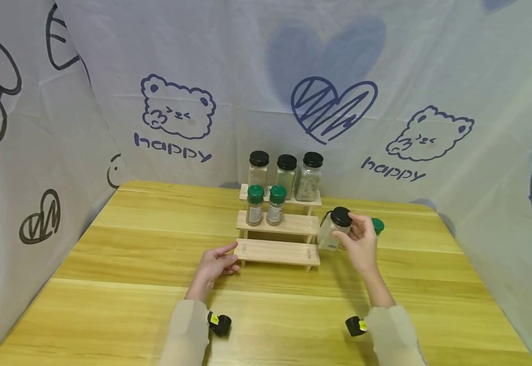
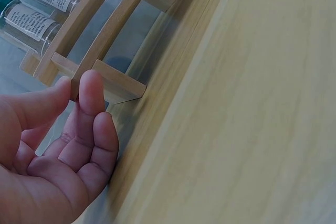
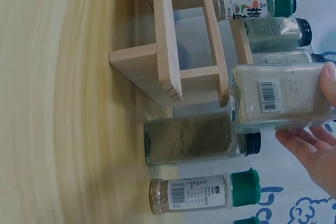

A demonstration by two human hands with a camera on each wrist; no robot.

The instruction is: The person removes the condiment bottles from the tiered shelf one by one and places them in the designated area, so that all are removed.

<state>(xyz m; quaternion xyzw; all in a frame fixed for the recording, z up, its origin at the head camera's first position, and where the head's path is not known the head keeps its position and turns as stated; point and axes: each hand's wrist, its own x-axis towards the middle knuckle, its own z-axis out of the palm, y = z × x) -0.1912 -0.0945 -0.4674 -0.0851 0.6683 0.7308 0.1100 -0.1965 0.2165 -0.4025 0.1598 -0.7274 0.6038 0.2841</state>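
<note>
My right hand (image 1: 362, 245) grips a square glass spice jar (image 1: 328, 238) with a black lid, tilted a little, at the right end of a three-tier wooden rack (image 1: 275, 251). In the right wrist view the jar (image 3: 299, 98) shows pale powder and a barcode label, and its base is level with the rack's upper boards. My left hand (image 1: 213, 265) pinches the left end of the lowest board between thumb and fingers, as the left wrist view shows at the board's corner (image 2: 84, 74). That lowest board bears no jars.
Two green-capped shakers (image 1: 264, 208) stand on the middle tier's left part. Three black-lidded jars (image 1: 286, 175) fill the top tier. Right of the rack, a dark-filled jar (image 3: 189, 140) and a green-capped shaker (image 3: 197, 192) stand on the wooden table (image 1: 133, 244). A printed cloth (image 1: 247, 76) hangs behind.
</note>
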